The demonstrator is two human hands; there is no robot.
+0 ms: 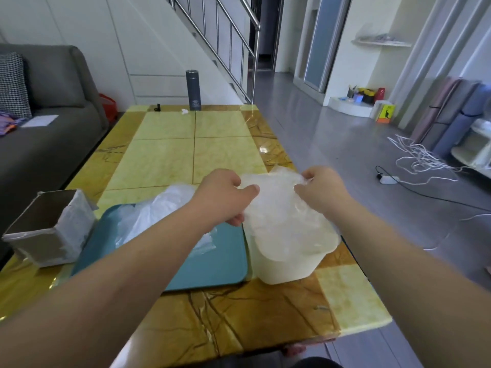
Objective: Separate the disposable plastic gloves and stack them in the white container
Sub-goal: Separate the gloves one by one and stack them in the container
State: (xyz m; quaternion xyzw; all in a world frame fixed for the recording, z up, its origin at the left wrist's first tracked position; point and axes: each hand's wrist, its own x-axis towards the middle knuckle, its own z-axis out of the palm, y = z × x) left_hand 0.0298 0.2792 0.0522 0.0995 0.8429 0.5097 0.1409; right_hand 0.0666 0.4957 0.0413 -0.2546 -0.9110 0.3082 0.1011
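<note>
2-handed pinch on thin clear plastic glove (pixel 276 208): left hand (pixel 225 195) + right hand (pixel 321 189) clamped on opposite edges, film spread btwn, round white plastic container (pixel 287 269) just below grip. Prob featherlight, floppy, clingy; best grabbed at edges w/ fingertips, no yanking.

Table (pixel 164 155): glossy top, pale yellow-green tiles in the middle, brown veined border.
Tray (pixel 212 264): teal, flat on the near half, left of centre.
White container (pixel 287 269): near right, just beside the tray's right edge, close to the table's right side.
Box (pixel 47 235): grey, open-topped, near left corner, just left of the tray.
Flask (pixel 193 90): dark, upright, far edge.
Small items: black object (pixel 158 107) and white scrap (pixel 184 111) left of the flask; possibly a clip and paper, too small to tell.
</note>
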